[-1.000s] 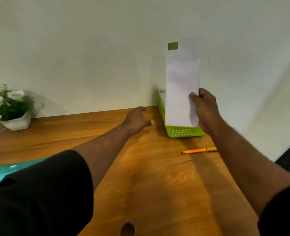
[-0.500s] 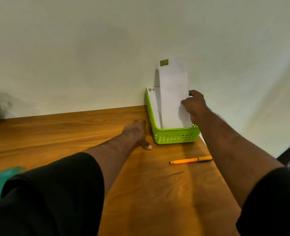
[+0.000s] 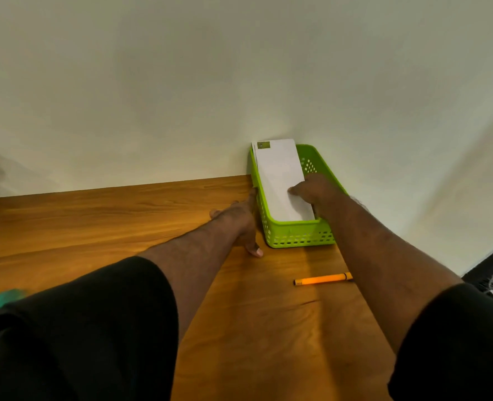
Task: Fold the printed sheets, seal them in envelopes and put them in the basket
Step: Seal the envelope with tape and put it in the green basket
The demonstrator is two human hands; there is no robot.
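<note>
While a second ago the white envelope (image 3: 281, 180) stood upright above the green basket (image 3: 298, 234), pinched at its edge by the right hand (image 3: 311, 190), it now lies tipped down inside the basket, leaning along the left wall with its stamped corner toward the far end against the wall of the room. The right hand has gone down with it and rests on the lower part of the envelope, fingers bent and pressing on the paper; whether they still pinch its edge cannot be told. The left hand (image 3: 239, 219) has slid up to the basket's left side and lies flat on the bench (image 3: 95, 227), fingers straight, touching the plastic and holding nothing. Judged from this, the drop-off of this envelope is all but done, with only the release left. At least one more envelope edge shows beneath it along the left rim. The basket is a rectangular, glossy lime plastic box with rows of small holes in its walls, set at the bench's far right corner. The envelope is long, matte and smooth. The bench is warm wood with a streaked grain, and an orange pen (image 3: 323, 279) lies near the right edge, just in front of the basket.
</note>
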